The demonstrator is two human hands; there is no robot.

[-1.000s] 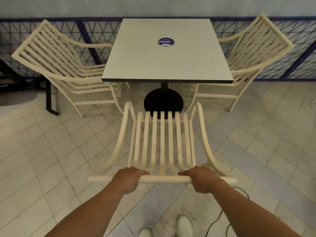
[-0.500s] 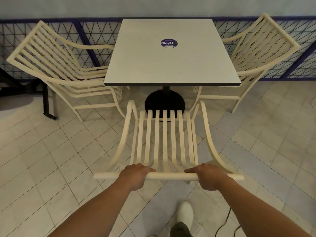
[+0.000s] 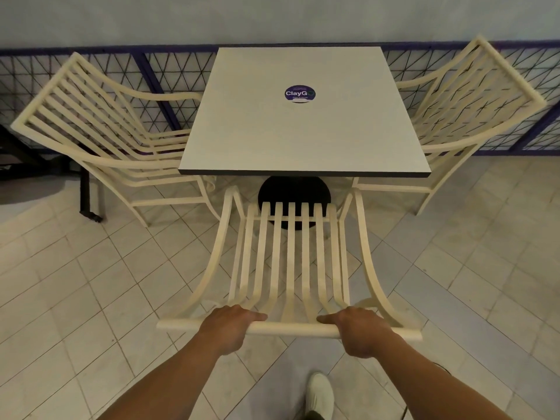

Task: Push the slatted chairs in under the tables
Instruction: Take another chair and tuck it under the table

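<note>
Two hands (image 3: 298,330) on one of three chairs (image 3: 289,268)

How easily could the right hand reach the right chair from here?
Probably not without letting go: the right hand is shut on the near chair top rail, and the right chair sits farther off beside the table. The floor between looks clear.

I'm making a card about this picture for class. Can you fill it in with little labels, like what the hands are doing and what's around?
left hand: shut on the near chair's top rail
right hand: shut on the same rail
near chair: front edge close to the table
table: square, round sticker on top
side chairs: left chair, right chair
floor: pale tiles
</note>
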